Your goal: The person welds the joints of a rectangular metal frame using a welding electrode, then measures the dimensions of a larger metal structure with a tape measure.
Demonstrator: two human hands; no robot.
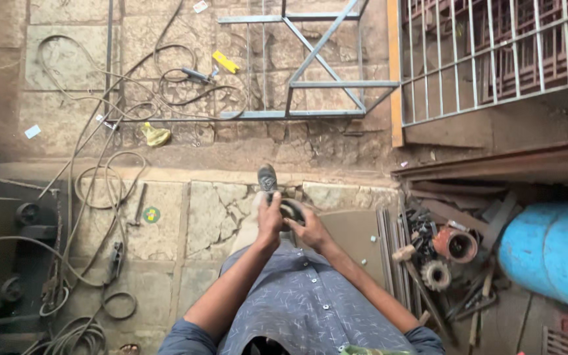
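A small angle grinder [283, 204] is held in front of the body, above the stone floor [212, 217], with both hands closed on it. The left hand [269, 220] is wrapped around the dark, slim body of the tool, whose rounded black end [267, 177] points away from the person. The right hand [310, 230] is closed against the round, dark disc guard on the tool's right side; the fingers are partly hidden, so the exact grip cannot be told. A blue-grey shirt [304, 302] with a fine pale pattern and small buttons is worn, the sleeves rolled above the elbows.

The floor is made of large, rough stone slabs, cracked and dusty, with a step running across the middle. Black and grey cables [100, 171] are looped loosely over the slabs on the left, next to a dark machine housing [1, 250]. A crumpled yellow cloth [156, 135] and a small yellow flat piece [225, 62] lie further off. A frame of grey square steel tube [323, 66], with a diagonal brace, is laid flat on the upper floor. To its right a grille of thin pale bars [494, 52] is seen. On the right, a smooth blue drum [553, 253] lies on its side beside a heap of rusty scrap: a wire cup brush [436, 275], a reddish round part [456, 244] and thin steel strips [389, 243].
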